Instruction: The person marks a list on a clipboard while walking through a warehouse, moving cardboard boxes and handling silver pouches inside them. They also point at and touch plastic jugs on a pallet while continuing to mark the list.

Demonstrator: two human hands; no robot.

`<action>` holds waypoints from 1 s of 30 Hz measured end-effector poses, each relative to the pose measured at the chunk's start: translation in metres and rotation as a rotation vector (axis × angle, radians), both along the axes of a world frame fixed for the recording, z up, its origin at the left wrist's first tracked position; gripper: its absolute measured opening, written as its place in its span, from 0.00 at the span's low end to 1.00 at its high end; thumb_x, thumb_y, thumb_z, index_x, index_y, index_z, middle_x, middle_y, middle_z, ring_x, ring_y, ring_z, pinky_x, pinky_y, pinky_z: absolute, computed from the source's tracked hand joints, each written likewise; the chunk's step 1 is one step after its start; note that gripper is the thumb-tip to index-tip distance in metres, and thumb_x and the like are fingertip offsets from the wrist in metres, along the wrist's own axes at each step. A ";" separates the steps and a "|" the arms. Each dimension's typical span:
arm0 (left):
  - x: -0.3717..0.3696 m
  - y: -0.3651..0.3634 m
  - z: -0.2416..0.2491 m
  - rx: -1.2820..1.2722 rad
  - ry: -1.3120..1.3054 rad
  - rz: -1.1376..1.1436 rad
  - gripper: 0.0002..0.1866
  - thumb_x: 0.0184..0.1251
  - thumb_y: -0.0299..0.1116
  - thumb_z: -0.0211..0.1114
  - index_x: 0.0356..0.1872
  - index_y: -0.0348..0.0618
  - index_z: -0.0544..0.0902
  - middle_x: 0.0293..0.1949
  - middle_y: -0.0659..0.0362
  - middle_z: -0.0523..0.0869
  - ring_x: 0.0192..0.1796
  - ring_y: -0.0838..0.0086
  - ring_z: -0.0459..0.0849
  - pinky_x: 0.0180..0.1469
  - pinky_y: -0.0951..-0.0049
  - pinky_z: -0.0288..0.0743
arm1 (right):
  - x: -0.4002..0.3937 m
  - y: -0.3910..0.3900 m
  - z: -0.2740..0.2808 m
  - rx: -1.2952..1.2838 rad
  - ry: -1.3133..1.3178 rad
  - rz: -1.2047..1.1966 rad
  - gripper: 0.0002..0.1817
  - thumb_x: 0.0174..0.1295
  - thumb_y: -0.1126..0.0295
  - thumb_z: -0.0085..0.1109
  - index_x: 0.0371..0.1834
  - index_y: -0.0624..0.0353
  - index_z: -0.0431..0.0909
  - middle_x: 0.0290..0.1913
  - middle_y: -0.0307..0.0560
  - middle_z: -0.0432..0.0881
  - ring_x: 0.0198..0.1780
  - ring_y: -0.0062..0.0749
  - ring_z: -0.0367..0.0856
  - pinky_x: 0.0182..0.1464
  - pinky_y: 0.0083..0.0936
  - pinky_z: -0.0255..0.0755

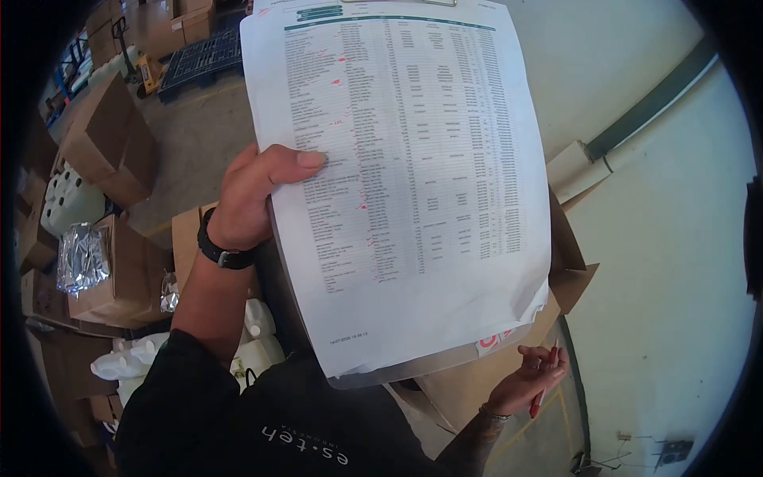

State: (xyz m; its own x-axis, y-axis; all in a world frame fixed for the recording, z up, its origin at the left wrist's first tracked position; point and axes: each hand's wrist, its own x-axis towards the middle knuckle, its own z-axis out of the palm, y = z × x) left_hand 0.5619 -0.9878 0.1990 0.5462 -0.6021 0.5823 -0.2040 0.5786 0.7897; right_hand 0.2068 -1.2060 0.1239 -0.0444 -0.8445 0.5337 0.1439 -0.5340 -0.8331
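A printed sheet (421,159) on a clipboard (381,375) is held up at the centre, a metal clip (397,1) at its top. The page is filled with small table rows beneath a green header, too fine to be read, and is marked with red ticks and blots. A date and time are printed at the bottom left; red lettering below is partly covered. The clipboard is gripped by the left hand (253,187), thumb pressed on the page, fingers hidden behind. By the right hand (528,380), fingers loosely curled, a red pen (536,405) is held below the lower right corner. "es.teh INDONESIA" is printed on the black shirt (318,421). An open carton (574,286) is partly blocked by the sheet. At left, stacked boxes (103,127), white jugs (71,199), a silver packet (83,258) and 1 dark pallet (199,63) are seen.
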 end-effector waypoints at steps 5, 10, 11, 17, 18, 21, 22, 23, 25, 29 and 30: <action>-0.045 0.008 0.002 0.027 0.210 -0.159 0.17 0.65 0.30 0.59 0.51 0.28 0.79 0.49 0.43 0.85 0.46 0.59 0.87 0.49 0.67 0.81 | -0.037 0.020 -0.015 -0.031 -0.216 -0.096 0.26 0.77 0.48 0.35 0.55 0.63 0.68 0.39 0.47 0.75 0.39 0.31 0.76 0.49 0.29 0.71; -0.058 0.011 0.015 0.065 0.348 -0.216 0.23 0.64 0.30 0.58 0.58 0.26 0.75 0.52 0.45 0.83 0.50 0.61 0.85 0.53 0.67 0.78 | -0.034 0.045 0.041 -0.209 -0.266 0.047 0.26 0.77 0.47 0.34 0.46 0.61 0.70 0.33 0.46 0.74 0.33 0.30 0.71 0.39 0.26 0.69; -0.062 0.012 0.018 0.068 0.350 -0.228 0.23 0.64 0.30 0.58 0.58 0.26 0.75 0.52 0.45 0.83 0.50 0.61 0.85 0.53 0.67 0.78 | -0.021 0.057 0.060 -0.365 -0.230 0.211 0.24 0.76 0.48 0.33 0.44 0.61 0.69 0.30 0.47 0.75 0.28 0.30 0.71 0.35 0.27 0.69; -0.066 0.016 0.023 0.146 0.321 -0.180 0.23 0.65 0.30 0.59 0.59 0.28 0.74 0.53 0.47 0.83 0.51 0.62 0.84 0.54 0.67 0.77 | 0.059 0.095 0.112 -0.766 -0.040 0.575 0.05 0.61 0.74 0.59 0.35 0.64 0.74 0.23 0.48 0.79 0.21 0.34 0.76 0.26 0.25 0.69; -0.068 0.016 0.024 0.149 0.358 -0.173 0.23 0.66 0.30 0.59 0.59 0.28 0.74 0.52 0.47 0.83 0.51 0.63 0.84 0.54 0.67 0.77 | 0.068 0.096 0.114 -0.737 -0.020 0.654 0.05 0.57 0.78 0.62 0.33 0.63 0.75 0.24 0.48 0.80 0.22 0.34 0.77 0.26 0.26 0.71; -0.071 0.017 0.021 0.155 0.416 -0.161 0.22 0.66 0.31 0.59 0.58 0.28 0.75 0.52 0.48 0.83 0.50 0.63 0.84 0.53 0.67 0.77 | 0.082 0.094 0.121 -0.656 0.092 0.761 0.07 0.52 0.81 0.66 0.27 0.62 0.75 0.25 0.49 0.81 0.24 0.34 0.80 0.27 0.27 0.73; -0.071 0.017 0.019 0.156 0.430 -0.150 0.22 0.66 0.31 0.59 0.58 0.28 0.76 0.52 0.47 0.84 0.50 0.63 0.84 0.53 0.67 0.77 | 0.085 0.093 0.123 -0.607 0.178 0.793 0.08 0.53 0.79 0.67 0.25 0.60 0.75 0.25 0.49 0.82 0.25 0.33 0.81 0.28 0.27 0.73; -0.071 0.016 0.019 0.153 0.429 -0.153 0.22 0.66 0.31 0.59 0.58 0.28 0.76 0.52 0.47 0.84 0.50 0.63 0.84 0.53 0.67 0.77 | 0.087 0.090 0.120 -0.609 0.179 0.791 0.08 0.53 0.79 0.67 0.25 0.60 0.75 0.25 0.49 0.82 0.25 0.33 0.81 0.28 0.27 0.73; -0.072 0.017 0.022 0.184 0.437 -0.149 0.22 0.65 0.31 0.60 0.56 0.27 0.76 0.51 0.47 0.84 0.49 0.62 0.84 0.54 0.67 0.77 | 0.090 0.085 0.115 -0.591 0.183 0.786 0.12 0.52 0.80 0.70 0.22 0.58 0.73 0.23 0.46 0.81 0.23 0.31 0.80 0.25 0.24 0.71; -0.075 0.015 0.022 0.114 0.523 -0.191 0.22 0.65 0.31 0.60 0.57 0.26 0.75 0.51 0.46 0.84 0.49 0.61 0.85 0.54 0.66 0.78 | 0.091 0.090 0.120 -0.584 0.320 0.757 0.17 0.51 0.81 0.71 0.19 0.56 0.68 0.20 0.44 0.80 0.21 0.29 0.79 0.22 0.23 0.68; -0.076 0.015 0.025 0.107 0.532 -0.217 0.23 0.65 0.31 0.60 0.57 0.26 0.75 0.52 0.46 0.83 0.50 0.61 0.85 0.55 0.65 0.78 | 0.094 0.090 0.119 -0.598 0.314 0.746 0.19 0.50 0.81 0.72 0.18 0.55 0.67 0.20 0.44 0.79 0.20 0.29 0.78 0.20 0.23 0.67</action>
State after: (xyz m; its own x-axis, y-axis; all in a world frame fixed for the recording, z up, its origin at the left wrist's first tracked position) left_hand 0.4856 -0.9727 0.2239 0.6045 -0.7732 0.1916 0.3511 0.4745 0.8072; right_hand 0.3006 -1.1159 0.2425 0.6024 -0.1884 0.7756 0.4321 -0.7400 -0.5154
